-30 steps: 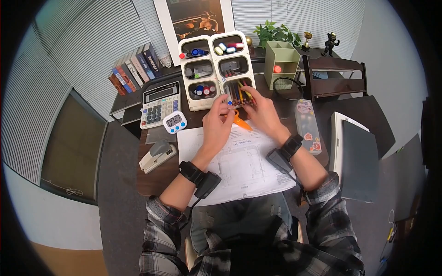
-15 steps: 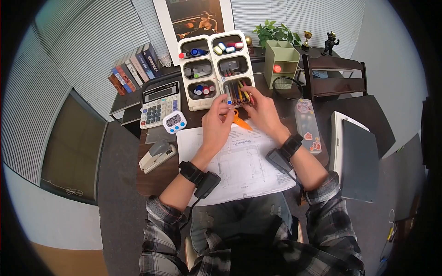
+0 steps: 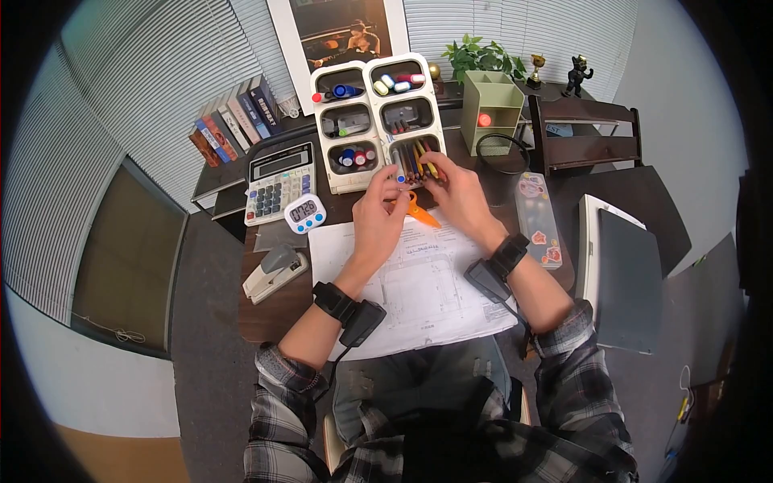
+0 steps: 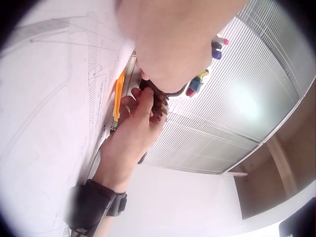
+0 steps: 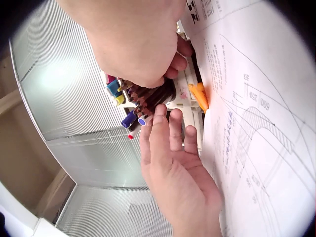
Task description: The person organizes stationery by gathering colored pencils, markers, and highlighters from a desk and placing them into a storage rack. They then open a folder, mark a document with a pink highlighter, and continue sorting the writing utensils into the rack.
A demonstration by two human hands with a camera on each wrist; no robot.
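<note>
A white desk organizer (image 3: 374,113) with several compartments leans at the back of the desk. Both hands are at its lower right compartment, which holds colored pencils (image 3: 415,167) and a marker with a blue end (image 3: 401,179). My left hand (image 3: 378,221) is at the compartment's left side, its fingers loosely extended beside the marker in the right wrist view. From the other side, my right hand (image 3: 460,201) has thumb and fingers bent around pencils (image 4: 160,106) in the left wrist view. Orange scissors (image 3: 423,213) lie below, between the hands.
Printed drawings (image 3: 419,306) cover the front of the desk. A calculator (image 3: 282,189), a white timer (image 3: 306,213) and a hole punch (image 3: 276,274) stand left. Right are a clear sticker-covered case (image 3: 538,221), a black ring-shaped object (image 3: 503,171) and a green holder (image 3: 491,113).
The pencils beside the right fingers have shifted slightly; the red one there is less visible and a yellow one shows more. The timer's last digit has changed. The left hand stays nearly still.
</note>
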